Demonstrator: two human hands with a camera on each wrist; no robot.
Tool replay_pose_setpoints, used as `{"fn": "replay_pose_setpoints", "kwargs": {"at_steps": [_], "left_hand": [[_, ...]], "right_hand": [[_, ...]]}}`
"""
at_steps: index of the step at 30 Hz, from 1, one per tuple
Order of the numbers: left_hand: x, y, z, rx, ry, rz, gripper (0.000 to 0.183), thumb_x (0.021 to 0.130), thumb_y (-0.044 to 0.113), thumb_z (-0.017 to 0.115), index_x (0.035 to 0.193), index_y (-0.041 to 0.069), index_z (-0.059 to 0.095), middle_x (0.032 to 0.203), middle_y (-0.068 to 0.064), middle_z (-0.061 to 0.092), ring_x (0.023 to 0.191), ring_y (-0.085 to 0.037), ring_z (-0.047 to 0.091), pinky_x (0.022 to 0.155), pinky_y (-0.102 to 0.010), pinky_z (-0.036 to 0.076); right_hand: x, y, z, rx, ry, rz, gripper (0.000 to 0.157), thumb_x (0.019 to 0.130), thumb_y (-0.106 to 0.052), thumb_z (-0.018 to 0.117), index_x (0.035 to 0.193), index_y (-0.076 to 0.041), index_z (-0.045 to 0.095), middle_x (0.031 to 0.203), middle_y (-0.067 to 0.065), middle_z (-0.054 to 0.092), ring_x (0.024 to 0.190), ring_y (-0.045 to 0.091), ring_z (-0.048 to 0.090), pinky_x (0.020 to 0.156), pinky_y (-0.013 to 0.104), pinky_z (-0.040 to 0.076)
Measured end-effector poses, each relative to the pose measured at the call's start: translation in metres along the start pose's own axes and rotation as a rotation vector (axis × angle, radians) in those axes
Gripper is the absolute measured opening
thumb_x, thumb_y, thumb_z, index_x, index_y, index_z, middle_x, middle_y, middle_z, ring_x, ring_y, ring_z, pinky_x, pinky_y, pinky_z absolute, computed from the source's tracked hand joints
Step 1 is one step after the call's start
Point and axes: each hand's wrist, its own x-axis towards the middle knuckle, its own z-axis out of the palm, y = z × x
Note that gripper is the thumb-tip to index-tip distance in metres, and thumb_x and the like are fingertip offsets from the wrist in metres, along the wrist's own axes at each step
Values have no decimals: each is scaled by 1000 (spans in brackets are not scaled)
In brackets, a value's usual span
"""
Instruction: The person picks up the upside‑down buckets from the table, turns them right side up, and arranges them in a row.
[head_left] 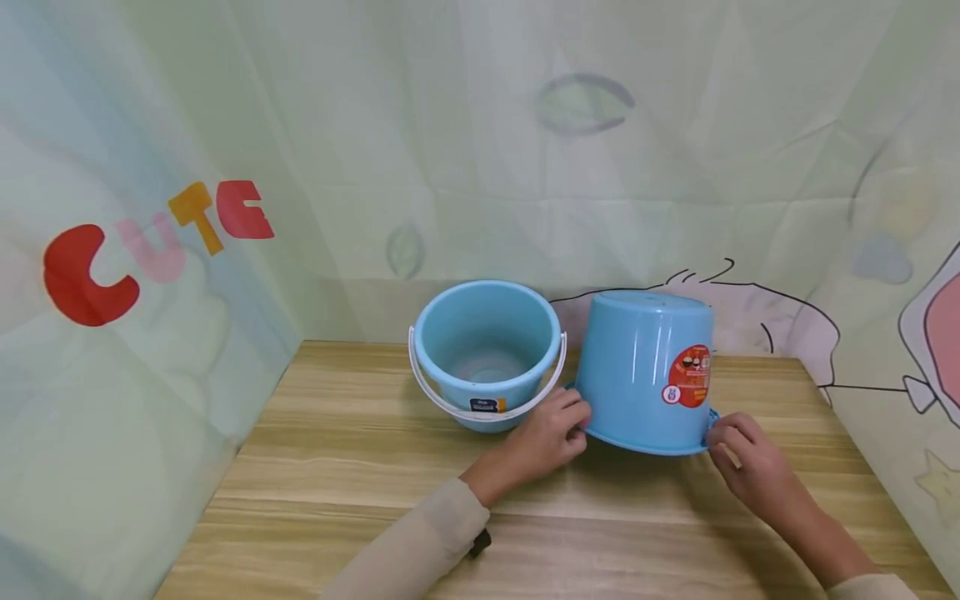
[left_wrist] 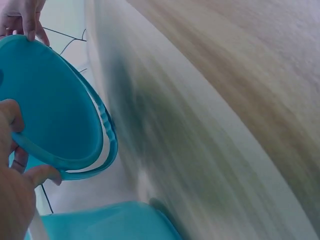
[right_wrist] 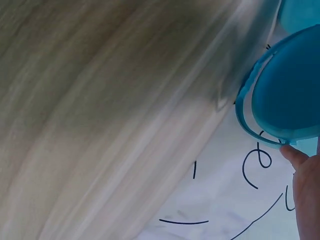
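Note:
An upside-down blue bucket (head_left: 645, 371) with a red sticker hangs just above the wooden table (head_left: 360, 483), held by both hands. My left hand (head_left: 576, 427) grips its rim on the left side. My right hand (head_left: 716, 437) pinches the rim on the right. The left wrist view looks into the bucket's opening (left_wrist: 50, 110), with my left hand's fingers (left_wrist: 42, 174) curled on the rim and my right hand (left_wrist: 22, 20) on the far edge. In the right wrist view the bucket's rim (right_wrist: 245, 107) shows, with a fingertip (right_wrist: 295, 156) on it.
A second blue bucket (head_left: 486, 350) stands upright just left of the held one, its white handle (head_left: 480, 410) hanging down in front. A printed cloth backdrop (head_left: 150, 250) closes in the table at the back and both sides.

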Motion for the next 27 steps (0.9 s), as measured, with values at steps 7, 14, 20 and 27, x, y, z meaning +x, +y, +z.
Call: {"fn": "replay_pose_setpoints", "kwargs": {"at_steps": [7,14,20,27], "left_hand": [[7,10,-10,-4,13,-36,21,80,-6,72,82,10,59,86,1,54,83,-13,51,73,-18,44],[17,20,-22,0,25,-24,19,81,-5,71,84,10,60,86,1,54,83,-13,51,74,-16,44],[25,25,-31,-3,57,-6,22,77,-7,72,82,9,58,84,0,54,80,-15,51,73,-19,43],[31,28,-42,-32,46,-18,24,76,-11,70,83,9,58,85,-1,55,80,-15,51,76,-25,45]], "right_hand": [[6,-4,-8,-3,51,34,57,108,-51,36,87,-5,64,95,6,62,88,19,62,97,-2,36],[13,-8,-17,5,114,48,58,109,-50,38,86,-3,62,94,7,62,91,15,59,99,-2,34],[21,-10,-25,-10,137,47,60,109,-51,38,88,0,62,95,11,63,91,15,59,100,-1,32],[31,-13,-32,-23,158,50,64,108,-52,40,94,5,64,95,15,64,94,8,58,100,-1,33]]}}
